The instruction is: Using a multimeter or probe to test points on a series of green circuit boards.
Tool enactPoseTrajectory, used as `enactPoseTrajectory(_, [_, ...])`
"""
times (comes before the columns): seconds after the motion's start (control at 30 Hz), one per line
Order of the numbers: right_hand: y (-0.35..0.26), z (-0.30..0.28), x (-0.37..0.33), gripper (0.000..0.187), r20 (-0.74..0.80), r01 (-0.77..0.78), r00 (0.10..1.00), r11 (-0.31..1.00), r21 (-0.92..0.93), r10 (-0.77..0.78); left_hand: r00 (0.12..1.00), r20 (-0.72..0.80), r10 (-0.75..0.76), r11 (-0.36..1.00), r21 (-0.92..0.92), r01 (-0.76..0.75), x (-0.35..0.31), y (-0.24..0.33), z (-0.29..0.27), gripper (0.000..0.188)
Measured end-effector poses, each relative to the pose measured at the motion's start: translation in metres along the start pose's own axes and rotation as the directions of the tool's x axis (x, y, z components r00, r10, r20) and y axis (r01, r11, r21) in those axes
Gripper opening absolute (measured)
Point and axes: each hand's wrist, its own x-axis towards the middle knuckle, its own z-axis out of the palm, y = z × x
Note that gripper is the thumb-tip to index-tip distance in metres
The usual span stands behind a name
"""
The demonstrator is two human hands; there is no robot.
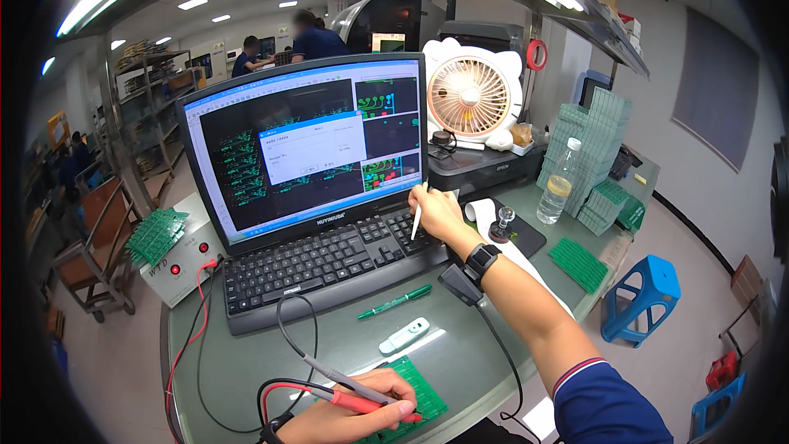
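My left hand (353, 421) is closed round a red test probe (357, 401) and a grey test probe (343, 378). The red tip reaches over a green circuit board (421, 388) at the table's near edge. My right hand (438, 212) is at the right end of a black keyboard (316, 259), its fingers pinching a thin white stick (417, 220). The stick points down at the number keys. Behind the keyboard stands a monitor (308, 144) showing a dialog box over green board patterns on black.
A green pen (394, 302) and a pale handheld device (404, 336) lie before the keyboard. Probe leads run to a grey box (179, 267). At right are a water bottle (559, 185), stacked green boards (588, 148), a fan (468, 97) and a blue stool (645, 296).
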Motion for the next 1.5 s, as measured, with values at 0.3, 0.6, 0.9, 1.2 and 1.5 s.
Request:
enactPoseTrajectory(0.3, [-0.017, 0.010, -0.008, 0.007, 0.075, 0.091, 0.993, 0.993, 0.076, -0.097, 0.999, 0.002, -0.048, 0.999, 0.022, 0.048, -0.001, -0.005, -0.001, 0.021])
enactPoseTrajectory(0.6, [0.007, 0.016, 0.001, 0.012, 0.021, -0.090, 0.996, 0.967, 0.239, 0.088, 0.999, 0.052, -0.003, 1.000, 0.020, 0.002, -0.001, -0.005, -0.001, 0.030])
enactPoseTrajectory(0.9, [0.004, 0.012, -0.044, 0.022, 0.038, -0.303, 0.953, 0.950, 0.070, 0.301, 0.999, 0.034, 0.019, 0.999, 0.042, -0.021, -0.001, -0.009, -0.002, 0.019])
enactPoseTrajectory(1.2, [0.004, 0.015, -0.049, 0.019, -0.011, -0.292, 0.956, 0.953, 0.073, 0.294, 0.996, -0.084, -0.007, 0.999, 0.039, 0.010, -0.001, -0.003, 0.010, 0.013])
enactPoseTrajectory(1.5, [-0.021, 0.008, -0.051, 0.023, -0.194, -0.162, 0.968, 0.987, -0.004, 0.158, 0.994, -0.096, 0.047, 0.997, 0.069, -0.041, 0.001, -0.001, 0.009, 0.007])
